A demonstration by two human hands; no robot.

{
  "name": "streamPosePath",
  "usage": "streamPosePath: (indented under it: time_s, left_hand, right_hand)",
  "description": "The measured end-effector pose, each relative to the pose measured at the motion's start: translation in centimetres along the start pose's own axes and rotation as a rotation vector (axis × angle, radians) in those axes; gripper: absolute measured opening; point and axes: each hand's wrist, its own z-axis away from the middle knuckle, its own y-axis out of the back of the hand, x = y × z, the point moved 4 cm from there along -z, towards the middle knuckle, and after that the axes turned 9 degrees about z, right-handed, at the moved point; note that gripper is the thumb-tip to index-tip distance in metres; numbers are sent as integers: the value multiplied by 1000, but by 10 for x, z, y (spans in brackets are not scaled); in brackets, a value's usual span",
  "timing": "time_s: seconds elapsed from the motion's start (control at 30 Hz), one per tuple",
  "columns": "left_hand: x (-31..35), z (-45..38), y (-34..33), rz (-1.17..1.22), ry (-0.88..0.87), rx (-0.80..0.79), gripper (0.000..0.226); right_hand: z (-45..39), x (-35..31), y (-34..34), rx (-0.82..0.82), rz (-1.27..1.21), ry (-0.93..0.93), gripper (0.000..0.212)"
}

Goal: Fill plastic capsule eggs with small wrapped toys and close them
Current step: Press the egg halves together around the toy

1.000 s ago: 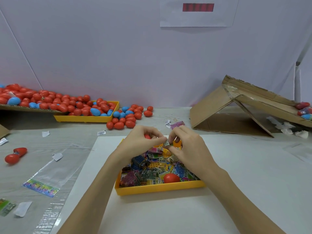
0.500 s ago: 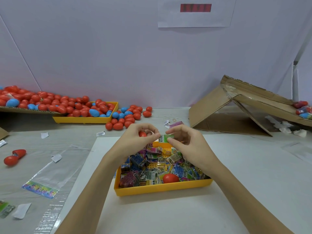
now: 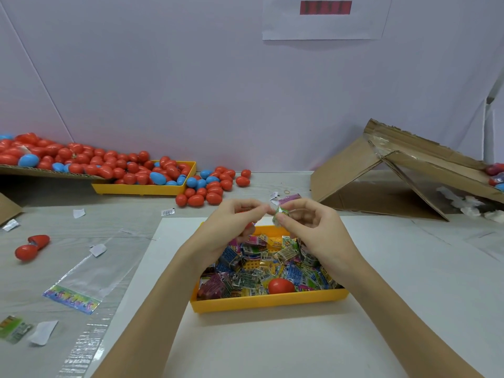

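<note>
Just 2 bare forearms coming in over the yellow plastic tray (image 3: pixel 268 301), no sleeves showing up to the frame edge. Left hand (image 3: pixel 229 227) and right hand (image 3: pixel 311 227): no gloves, rings, watch or wristbands. Short, unpainted nails.

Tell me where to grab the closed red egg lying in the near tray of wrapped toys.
Take the red egg across its rounded middle, coming from above. It lies on its side on the wrapped toys, and the tray's front wall blocks a low approach.
</note>
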Motion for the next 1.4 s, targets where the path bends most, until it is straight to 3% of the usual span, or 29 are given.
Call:
streamPosePath:
  time_s: [0.13, 0.27, 0.37, 0.6, 0.77, 1.03, 1.3, 1.4]
  left_hand:
    - [7, 3, -2, -146, -78, -57, 17]
    - [12, 3, -7, -301, -241, 19, 4]
    - [13, 2, -9, -292, -261, 74, 6]
    - [4, -3, -9, -216, -172, 111, 12]
    - [4, -1, -15, -220, -216, 63, 25]
    - [6, -2, -15, -217, -249, 80, 21]
    - [8, 0, -19, -367, -345, 152, 18]
    - [10, 2, -20, -419, -409, 192, 17]
  right_hand:
    - [0, 3, -3, -51, -118, -86, 32]
    - [0, 9, -7, -179, -312, -247, 52]
    - [0, 9, -9, -200, -423, -307, 57]
    - [0, 4, -3, -89, -310, -194, 36]
    - [1, 4, -3, -38, -264, -213, 38]
    - [2, 6, -3, -44, -297, -225, 41]
    - [2, 5, -4, -36, -264, -139, 21]
    - [3, 3, 0, 40, -136, -75, 17]
